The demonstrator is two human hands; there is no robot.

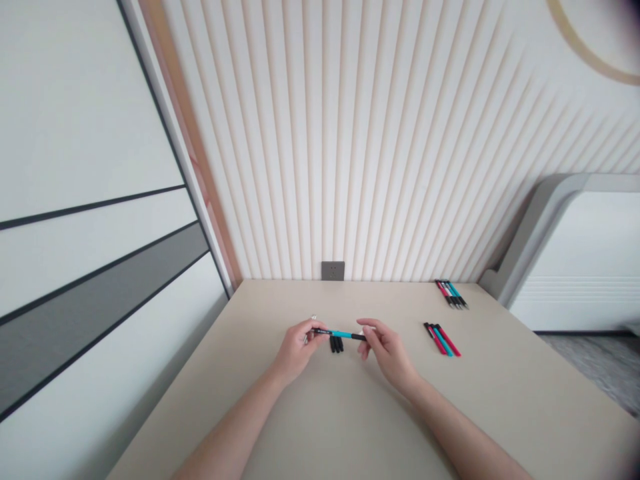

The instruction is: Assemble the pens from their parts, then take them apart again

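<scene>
Teal pen (pixel 340 334) is level above the beige table (pixel 280 300), pinched near one end by the left hand (pixel 297 350) and at its black end by the right hand (pixel 387 353), both nearly closed. I'd judge it light, stiff and slick; best grip is mid-barrel. Three short black pieces (pixel 336 344) lie just below it, possibly caps, I can't tell. Red-and-teal pens (pixel 443 340) lie right; another pen group (pixel 451 293) sits by the wall socket (pixel 333 271).

Got a beige worktop (pixel 500 380) pushed up against ribbed white wall panelling (pixel 380 133), with a grey wall socket (pixel 333 271) right behind it. Red and teal pens sit off to the right, one bunch (pixel 451 293) near the back edge and another (pixel 442 339) closer in.
</scene>
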